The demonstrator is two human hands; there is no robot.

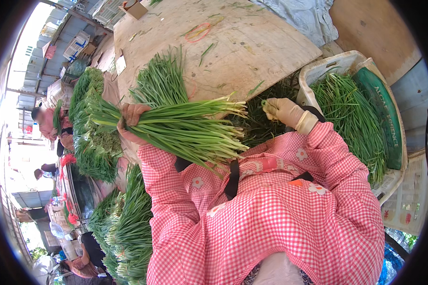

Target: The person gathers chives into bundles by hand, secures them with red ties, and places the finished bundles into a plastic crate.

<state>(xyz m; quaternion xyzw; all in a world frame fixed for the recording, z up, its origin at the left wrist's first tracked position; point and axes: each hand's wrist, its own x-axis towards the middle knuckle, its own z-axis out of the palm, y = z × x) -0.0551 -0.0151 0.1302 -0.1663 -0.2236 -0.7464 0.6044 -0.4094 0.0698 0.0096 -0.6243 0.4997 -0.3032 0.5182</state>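
Observation:
My left hand [132, 124] is closed round a thick bunch of garlic chives [190, 124]. The pale root ends fan out to the right and the green tips stick out to the left. My right hand [284, 112], in a pale glove, is off to the right of the root ends, apart from them. Its fingers are pinched together, with a small greenish bit at the fingertips that is too small to name. Another bunch of chives [162, 81] lies on the wooden board just beyond my left hand.
A wooden board [252, 47] carries red rubber bands [198, 33] and loose leaves. Right stands a white crate [314, 76] of chives with a green sack [376, 111]. Piled chives [128, 228] lie left. Dark trimmings [264, 126] lie below the board. Other people [47, 123] are farther left.

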